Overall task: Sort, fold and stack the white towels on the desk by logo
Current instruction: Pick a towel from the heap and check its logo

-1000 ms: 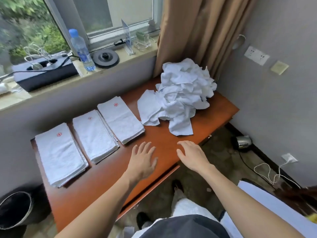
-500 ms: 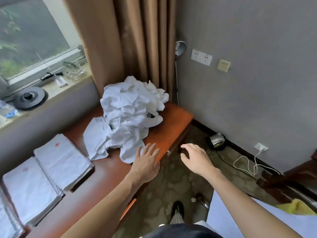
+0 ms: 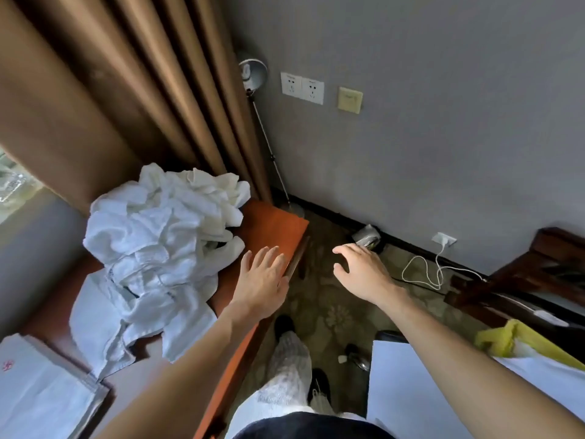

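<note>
While the left grip [image 3: 262, 280] hovers, the towel pile [image 3: 152, 242] lies just left.

Brown curtain [image 3: 110, 90], floor lamp [image 3: 253, 74], wall sockets [image 3: 302, 88], white cable [image 3: 424, 274], yellow cloth [image 3: 512, 340]

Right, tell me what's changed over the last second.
The view swung right, so only one folded stack remains in frame. The left hand moved along the desk to its right end beside the towel pile; the right hand went off the edge, over the floor. Neither took hold of anything. The pile lies as it was.
</note>
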{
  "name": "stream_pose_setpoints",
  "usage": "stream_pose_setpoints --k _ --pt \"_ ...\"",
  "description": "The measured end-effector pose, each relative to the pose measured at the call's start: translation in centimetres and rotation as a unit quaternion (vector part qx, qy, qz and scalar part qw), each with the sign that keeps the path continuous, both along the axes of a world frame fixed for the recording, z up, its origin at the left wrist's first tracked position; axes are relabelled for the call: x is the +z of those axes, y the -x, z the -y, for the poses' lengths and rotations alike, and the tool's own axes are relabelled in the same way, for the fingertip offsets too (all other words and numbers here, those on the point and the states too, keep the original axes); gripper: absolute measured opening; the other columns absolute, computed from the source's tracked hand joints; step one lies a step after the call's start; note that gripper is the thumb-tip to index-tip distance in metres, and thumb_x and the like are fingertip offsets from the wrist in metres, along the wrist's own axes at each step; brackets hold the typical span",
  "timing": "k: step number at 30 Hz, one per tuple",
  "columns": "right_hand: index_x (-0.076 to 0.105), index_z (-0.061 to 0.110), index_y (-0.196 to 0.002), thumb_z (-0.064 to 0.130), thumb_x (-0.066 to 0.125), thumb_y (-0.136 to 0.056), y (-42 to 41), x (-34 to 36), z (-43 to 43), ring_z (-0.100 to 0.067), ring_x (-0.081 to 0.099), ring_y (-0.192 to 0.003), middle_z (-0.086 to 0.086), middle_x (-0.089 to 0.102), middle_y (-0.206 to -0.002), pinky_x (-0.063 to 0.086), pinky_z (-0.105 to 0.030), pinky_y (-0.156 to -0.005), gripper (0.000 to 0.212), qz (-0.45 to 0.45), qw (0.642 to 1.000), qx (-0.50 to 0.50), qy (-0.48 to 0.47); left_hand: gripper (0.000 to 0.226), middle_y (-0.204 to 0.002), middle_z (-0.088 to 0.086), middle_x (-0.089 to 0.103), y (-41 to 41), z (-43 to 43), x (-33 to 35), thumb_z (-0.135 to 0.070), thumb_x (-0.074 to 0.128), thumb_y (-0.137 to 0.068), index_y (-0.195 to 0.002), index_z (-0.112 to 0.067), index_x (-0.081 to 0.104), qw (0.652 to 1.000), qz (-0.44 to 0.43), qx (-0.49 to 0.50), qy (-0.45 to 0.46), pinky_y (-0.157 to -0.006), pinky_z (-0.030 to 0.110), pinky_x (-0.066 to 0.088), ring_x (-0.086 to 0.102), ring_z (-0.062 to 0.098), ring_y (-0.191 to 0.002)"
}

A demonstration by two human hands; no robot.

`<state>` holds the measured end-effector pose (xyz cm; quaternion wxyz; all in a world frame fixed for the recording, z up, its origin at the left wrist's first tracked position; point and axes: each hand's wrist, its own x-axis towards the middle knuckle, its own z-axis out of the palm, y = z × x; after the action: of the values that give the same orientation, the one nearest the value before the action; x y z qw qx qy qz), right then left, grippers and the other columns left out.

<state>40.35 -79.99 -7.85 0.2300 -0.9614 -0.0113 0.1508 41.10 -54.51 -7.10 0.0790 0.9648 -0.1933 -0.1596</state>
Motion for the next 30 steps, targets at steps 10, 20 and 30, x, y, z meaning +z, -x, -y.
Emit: stream_pose_setpoints --k 10,20,30 --pt "0.057 0.020 -0.141 0.030 0.054 -0.102 -10.3 0.9 -2.9 -0.019 0.046 -0.138 0.003 0.055 -0.147 0.036 -0.041 -0.116 0.040 -0.023 0.999 -0.018 0.013 0.057 -0.165 0.002 0.031 -11.3 0.4 -1.3 -0.043 0.034 -0.103 -0.156 -0.023 0.034 1.000 -0.010 -0.016 0.025 -0.126 0.055 0.004 0.019 0.025 -0.156" --pt "0.052 0.025 -0.146 0.034 0.050 -0.103 -22.5 2.1 -2.7 -0.017 0.041 -0.141 0.007 0.048 -0.153 0.031 -0.036 -0.114 0.044 -0.027 0.997 0.064 0.028 0.090 -0.160 0.001 0.039 -19.9 0.4 -0.7 -0.057 0.002 -0.081 -0.154 -0.021 0.041 0.997 0.028 0.060 0.032 -0.125 0.050 0.010 0.028 0.023 -0.152" --pt "0.054 0.023 -0.145 0.034 0.051 -0.104 -37.2 -0.1 -3.9 -0.018 0.043 -0.139 0.006 0.052 -0.149 0.033 -0.034 -0.116 0.043 -0.033 0.959 0.279 -0.035 0.051 -0.160 0.003 0.039 -26.0 1.6 -1.6 -0.031 0.046 -0.101 -0.151 -0.021 0.042 0.960 0.005 0.280 -0.013 -0.126 0.053 0.010 0.027 0.025 -0.152"
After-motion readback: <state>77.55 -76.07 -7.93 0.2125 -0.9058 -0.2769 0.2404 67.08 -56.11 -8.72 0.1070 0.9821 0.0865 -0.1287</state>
